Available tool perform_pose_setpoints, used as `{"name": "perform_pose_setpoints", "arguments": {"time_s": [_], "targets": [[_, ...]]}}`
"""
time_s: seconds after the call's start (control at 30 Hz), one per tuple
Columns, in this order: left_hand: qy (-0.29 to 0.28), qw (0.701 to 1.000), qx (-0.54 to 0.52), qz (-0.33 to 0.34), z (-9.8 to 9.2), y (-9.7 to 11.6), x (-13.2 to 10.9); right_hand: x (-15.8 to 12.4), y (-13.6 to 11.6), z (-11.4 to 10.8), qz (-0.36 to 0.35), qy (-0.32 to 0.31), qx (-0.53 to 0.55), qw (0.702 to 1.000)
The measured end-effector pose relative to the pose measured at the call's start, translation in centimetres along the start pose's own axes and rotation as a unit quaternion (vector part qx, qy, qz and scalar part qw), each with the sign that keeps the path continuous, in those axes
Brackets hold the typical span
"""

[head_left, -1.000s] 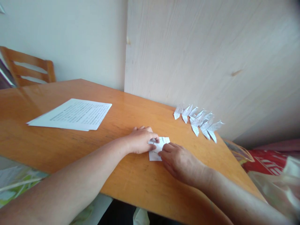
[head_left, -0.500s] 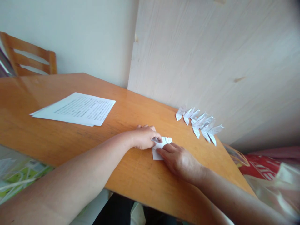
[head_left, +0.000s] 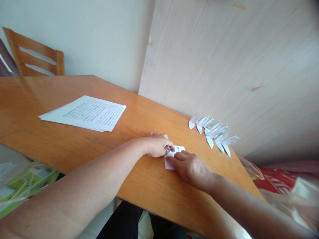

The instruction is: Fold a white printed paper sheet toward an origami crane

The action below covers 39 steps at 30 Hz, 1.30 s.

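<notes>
Inside an orange-brown wooden table's [head_left: 142, 192] near edge, a small folded white paper [head_left: 169, 164] is being touched by bent fingers of right hand [head_left: 191, 167] and left hand [head_left: 158, 145]; gripping cannot be told. Pointed white paper foldings [head_left: 211, 132] are being borne near the far edge.

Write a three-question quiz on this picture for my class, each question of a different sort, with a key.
1. True or false: the left hand and the right hand both touch the small paper.
2. What stands beyond the table, at the picture's far left?
A) a lamp
B) a chair
C) a bookshelf
3. Put these in order from the picture's left to its right: folded pieces, small paper, printed sheets.

Key:
1. True
2. B
3. Printed sheets, small paper, folded pieces
</notes>
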<state>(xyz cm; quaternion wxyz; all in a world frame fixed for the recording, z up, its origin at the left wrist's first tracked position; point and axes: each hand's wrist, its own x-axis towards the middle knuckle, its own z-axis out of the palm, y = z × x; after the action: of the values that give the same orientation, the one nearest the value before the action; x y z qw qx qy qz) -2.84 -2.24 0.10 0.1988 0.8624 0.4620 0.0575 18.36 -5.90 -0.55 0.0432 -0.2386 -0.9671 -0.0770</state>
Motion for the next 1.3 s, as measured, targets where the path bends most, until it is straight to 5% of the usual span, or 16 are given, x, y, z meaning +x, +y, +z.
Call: {"name": "perform_pose_setpoints", "arguments": {"time_s": [1.3], "targets": [[-0.004, 1.0, 0.001, -0.011, -0.4, 0.5, -0.2, -0.1, -0.5, 0.9, 0.002, 0.063, -0.025, 0.998]]}}
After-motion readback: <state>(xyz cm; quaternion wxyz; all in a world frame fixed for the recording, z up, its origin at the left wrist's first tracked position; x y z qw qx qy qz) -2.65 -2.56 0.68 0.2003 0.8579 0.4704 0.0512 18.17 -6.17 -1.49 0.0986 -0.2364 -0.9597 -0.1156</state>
